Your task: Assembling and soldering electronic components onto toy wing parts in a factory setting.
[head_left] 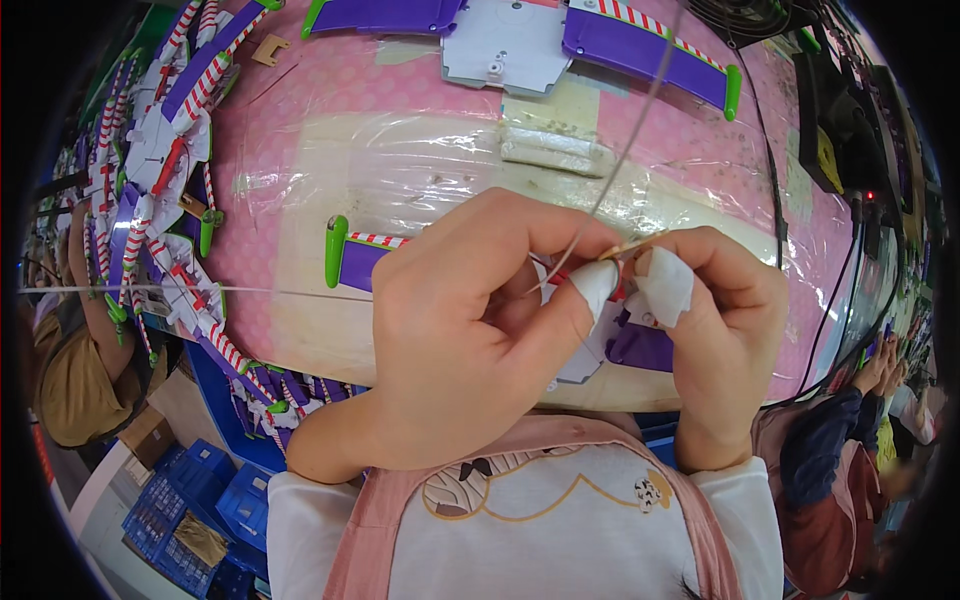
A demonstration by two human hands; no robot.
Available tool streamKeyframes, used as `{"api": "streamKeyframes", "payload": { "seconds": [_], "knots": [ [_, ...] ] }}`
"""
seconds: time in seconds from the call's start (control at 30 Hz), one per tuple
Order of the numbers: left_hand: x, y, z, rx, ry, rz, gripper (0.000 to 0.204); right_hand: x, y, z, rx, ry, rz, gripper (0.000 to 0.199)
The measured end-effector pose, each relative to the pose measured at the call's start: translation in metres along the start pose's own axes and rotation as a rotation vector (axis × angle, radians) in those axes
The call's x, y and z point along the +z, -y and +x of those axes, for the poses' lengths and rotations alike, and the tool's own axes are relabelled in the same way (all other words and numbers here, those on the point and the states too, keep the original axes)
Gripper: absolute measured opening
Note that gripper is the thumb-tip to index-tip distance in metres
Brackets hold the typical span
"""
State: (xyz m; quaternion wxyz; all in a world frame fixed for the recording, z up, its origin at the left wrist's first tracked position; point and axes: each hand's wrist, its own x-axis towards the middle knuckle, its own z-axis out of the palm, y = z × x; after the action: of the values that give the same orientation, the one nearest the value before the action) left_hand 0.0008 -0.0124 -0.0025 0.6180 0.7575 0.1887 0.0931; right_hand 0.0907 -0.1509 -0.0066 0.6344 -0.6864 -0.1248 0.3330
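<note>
Close together over the table, both my hands are closed in pinches. My left hand (pixel 460 310) grips a thin wire (pixel 625 155) that runs up past the top of the view. The left thumb and the right thumb are both wrapped in white tape. My right hand (pixel 725 320) pinches a small yellowish strand (pixel 640 242) whose other end reaches the left fingertips. A bit of red shows between the fingers, too small to make out. Beneath my hands lies a purple and white toy wing piece (pixel 365 272) with a green tip, mostly hidden by them.
Another purple and white wing assembly (pixel 505 50) lies at the table's far side. Similar wing pieces (pixel 165 150) are heaped on the left. Clear film covers the pink table (pixel 260 190). Blue crates (pixel 180 500) stand lower left. Black cables (pixel 775 190) run along the right; other people sit on both sides.
</note>
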Motion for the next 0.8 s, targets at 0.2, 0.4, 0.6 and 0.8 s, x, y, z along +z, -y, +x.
{"api": "streamKeyframes", "payload": {
  "seconds": [0.2, 0.4, 0.6, 0.8],
  "knots": [
    [0.0024, 0.0041, -0.0019, 0.054, -0.024, 0.011, 0.019, -0.0008, -0.0029, 0.0012, -0.007, 0.004, 0.036, 0.014],
    [0.0063, 0.0079, -0.0032, 0.164, -0.048, 0.037, 0.021, 0.0001, -0.0009, 0.0001, -0.003, -0.001, 0.056, 0.013],
    [0.0075, 0.0070, -0.0033, 0.212, -0.055, 0.085, 0.021, -0.0002, -0.0011, 0.0003, -0.015, -0.006, 0.047, 0.013],
    [0.0076, 0.0079, -0.0030, 0.143, -0.065, 0.056, 0.021, 0.0000, -0.0008, 0.0008, -0.026, 0.006, 0.059, 0.013]
  ]
}}
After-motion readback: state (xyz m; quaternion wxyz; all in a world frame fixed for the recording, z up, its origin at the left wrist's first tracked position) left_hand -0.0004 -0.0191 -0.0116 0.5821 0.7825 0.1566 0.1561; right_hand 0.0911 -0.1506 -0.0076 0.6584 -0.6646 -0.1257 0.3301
